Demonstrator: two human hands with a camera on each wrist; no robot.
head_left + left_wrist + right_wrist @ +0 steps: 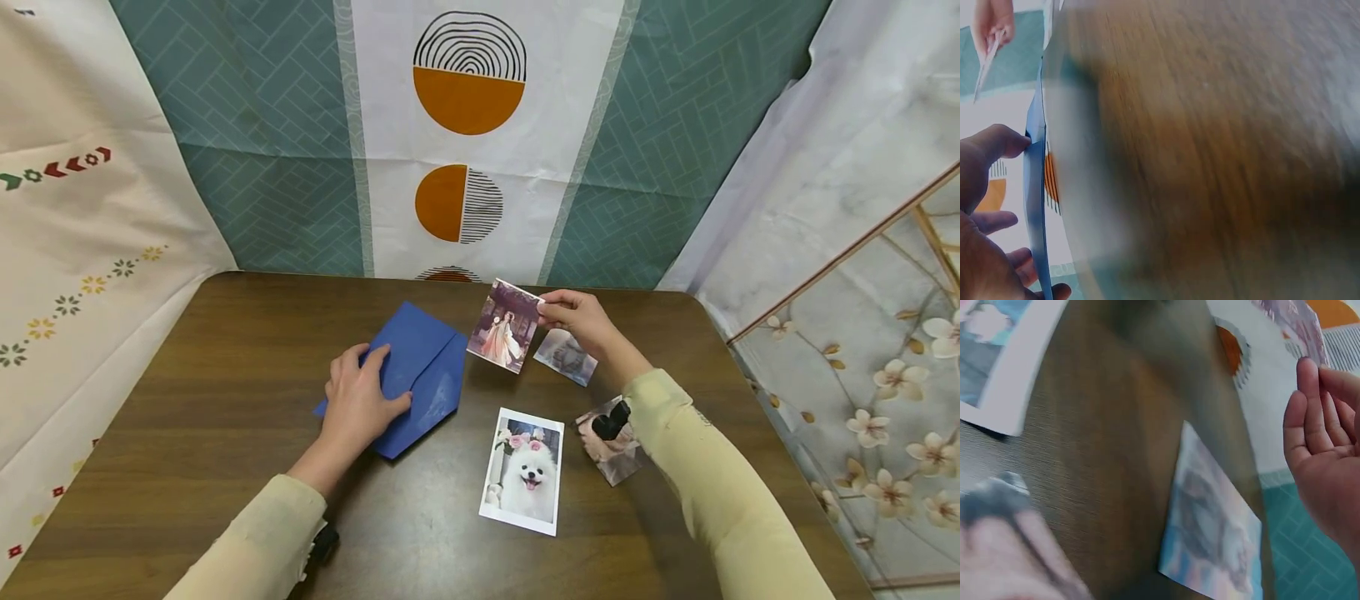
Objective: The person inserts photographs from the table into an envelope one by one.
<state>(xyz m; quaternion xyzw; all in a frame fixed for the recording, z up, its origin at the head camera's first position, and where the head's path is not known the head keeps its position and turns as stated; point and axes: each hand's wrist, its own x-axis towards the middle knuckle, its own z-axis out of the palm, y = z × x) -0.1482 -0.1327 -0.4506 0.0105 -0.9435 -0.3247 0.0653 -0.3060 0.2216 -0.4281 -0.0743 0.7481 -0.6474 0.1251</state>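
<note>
Because the photo [501,329] looks light, stiff and easily creased, its border seems the best hold, so the right hand [581,321] pinches its right edge above the far table [225,375], while the left hand's [356,392] half-spread fingers curl over the blue envelope [420,367] at left.

The left hand [358,398] holds a blue envelope [429,367]; the right hand [577,317] pinches a purple picture card [504,327]

The angular paper envelope [425,367] is plain deep blue; the rectangular purple paper picture [506,325] shows peach and white. The brown wooden table [210,417] has darker grain streaks, and the teal fabric panel [255,92] bears paler herringbone lines.
</note>
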